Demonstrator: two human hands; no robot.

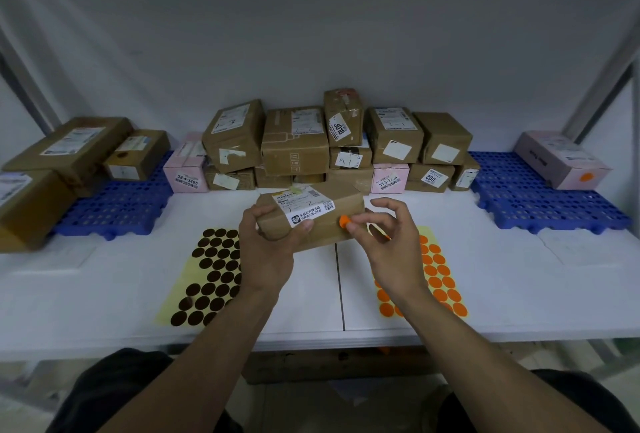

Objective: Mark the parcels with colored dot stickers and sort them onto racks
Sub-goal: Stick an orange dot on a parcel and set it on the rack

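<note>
Parcel (322,221) is up off the table (104,294): small brown cardboard box, white label on top. Left hand (266,252) is curled round its left end, thumb on the label corner. Right hand (391,249) pinches an orange dot sticker (344,222) between thumb and forefinger, with the other fingers fanned out loose. The dot sits right against the box's near face, can't tell if it's stuck down.

Orange sticker sheet (440,280) lies under the right fingers, brown sticker sheet (211,280) under the left ones. Beyond the fingertips is a pile of parcels (294,148). Left blue rack (121,204) and right blue rack (540,200) sit well out to either side, both carrying boxes.
</note>
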